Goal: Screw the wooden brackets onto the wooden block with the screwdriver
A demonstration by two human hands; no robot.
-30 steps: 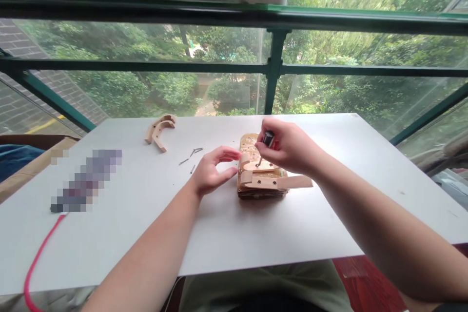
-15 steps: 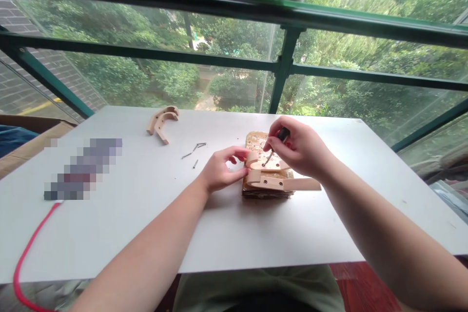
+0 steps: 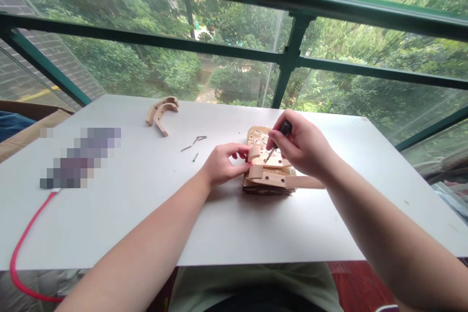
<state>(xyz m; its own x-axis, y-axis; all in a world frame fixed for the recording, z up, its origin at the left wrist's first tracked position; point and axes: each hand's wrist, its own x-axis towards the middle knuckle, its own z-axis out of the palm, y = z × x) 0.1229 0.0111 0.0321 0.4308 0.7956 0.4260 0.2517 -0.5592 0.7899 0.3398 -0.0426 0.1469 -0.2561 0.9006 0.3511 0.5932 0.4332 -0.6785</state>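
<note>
My right hand (image 3: 303,142) is closed around the black handle of a screwdriver (image 3: 286,128). Its thin shaft slants down to a screw hole in the farther wooden hook (image 3: 272,161). The curved end of that hook is pinched by my left hand (image 3: 224,165) between thumb and fingers. In front of it lies a second wooden hook (image 3: 275,180), with dark screw heads or holes along it and one end sticking out to the right. Both hooks rest on a worn, layered block (image 3: 260,134) with a pitted, flaky top. My right hand hides part of the farther hook.
Two more curved wooden hooks (image 3: 161,116) lie at the back left of the white table (image 3: 139,204). Several loose screws (image 3: 195,157) are scattered left of the block. A pixelated object (image 3: 80,158) with a red cord (image 3: 27,231) is at the left. Green-framed windows stand behind.
The camera view has tilted down slightly, so the window frame sits higher. Both hands keep their grips, and the screwdriver tip stays at the same hole.
</note>
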